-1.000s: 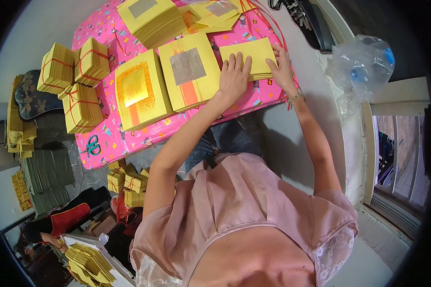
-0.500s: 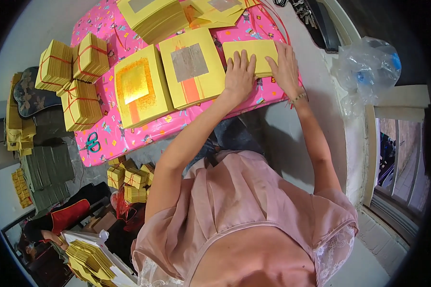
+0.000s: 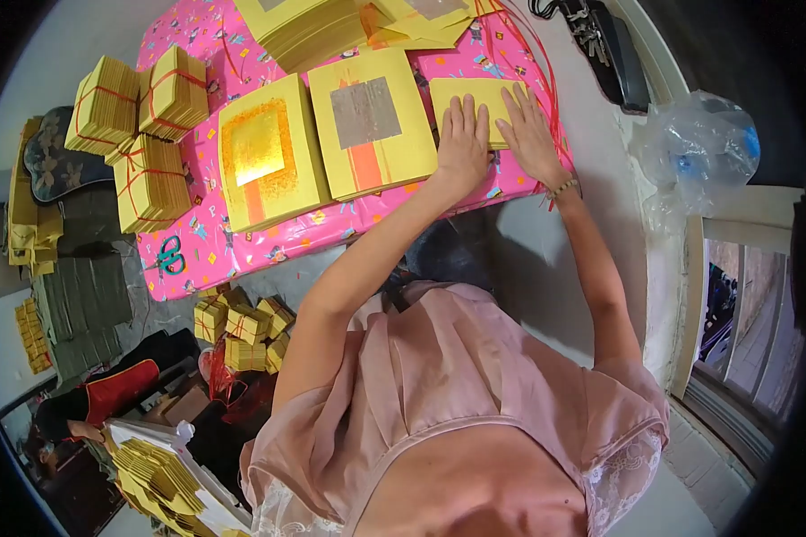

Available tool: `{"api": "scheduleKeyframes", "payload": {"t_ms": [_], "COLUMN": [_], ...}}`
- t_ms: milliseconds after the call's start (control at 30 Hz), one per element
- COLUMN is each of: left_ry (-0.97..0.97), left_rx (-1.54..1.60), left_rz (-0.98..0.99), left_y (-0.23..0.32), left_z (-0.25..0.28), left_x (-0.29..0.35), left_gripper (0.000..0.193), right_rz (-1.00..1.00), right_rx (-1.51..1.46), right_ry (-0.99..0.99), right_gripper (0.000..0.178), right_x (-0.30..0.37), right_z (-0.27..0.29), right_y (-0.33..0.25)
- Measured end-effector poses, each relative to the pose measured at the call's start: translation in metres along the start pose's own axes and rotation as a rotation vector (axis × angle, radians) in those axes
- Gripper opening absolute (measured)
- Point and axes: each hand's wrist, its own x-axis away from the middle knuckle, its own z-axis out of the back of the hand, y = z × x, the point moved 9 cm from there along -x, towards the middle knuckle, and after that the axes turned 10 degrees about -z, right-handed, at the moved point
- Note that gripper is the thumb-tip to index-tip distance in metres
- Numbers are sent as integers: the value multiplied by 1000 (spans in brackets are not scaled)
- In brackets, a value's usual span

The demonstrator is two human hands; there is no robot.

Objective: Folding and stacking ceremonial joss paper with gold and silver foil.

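Note:
Both my hands lie on a folded stack of yellow paper [image 3: 468, 88] at the right front of the pink table. My left hand [image 3: 463, 148] is flat on its left and middle part, fingers stretched out. My right hand [image 3: 530, 134], with a beaded bracelet at the wrist, rests on its right part with fingers extended. Just left of them is a thick stack of yellow sheets [image 3: 416, 107] topped by a silver square and an orange band. Beside that lies another stack [image 3: 309, 179], whose top sheet bears a shiny gold square.
Bundles of yellow paper tied with red string [image 3: 172, 94] stand at the table's left, near green-handled scissors [image 3: 171, 257]. Red strings [image 3: 546, 80] hang at the right edge. A clear plastic bag [image 3: 703, 143] is beyond. Another person's red-and-black sleeve [image 3: 121, 391] shows lower left.
My right hand has shifted from the folded stack's right edge onto its top, toward my left hand. My left hand stays on the paper. The whole view has tilted slightly.

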Motion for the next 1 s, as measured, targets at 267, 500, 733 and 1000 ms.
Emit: {"api": "scheduleKeyframes", "payload": {"t_ms": [267,500,733,1000], "left_ry": [249,265,319,244], "left_rx": [154,483,441,323], "left_rz": [-89,-111,67,16], "left_y": [25,6,-45,-24], "left_z": [60,107,107,88], "left_x": [35,111,135,100], "left_gripper": [64,73,59,71], "right_rz": [-72,-80,90,225], "right_rx": [-82,-91,-117,157], "right_ry": [-111,-45,-14,-14], "right_gripper": [55,52,50,56], "right_x": [-10,-23,-24,-10], "right_z": [12,48,71,16], "right_y": [5,-5,-67,-88]}}
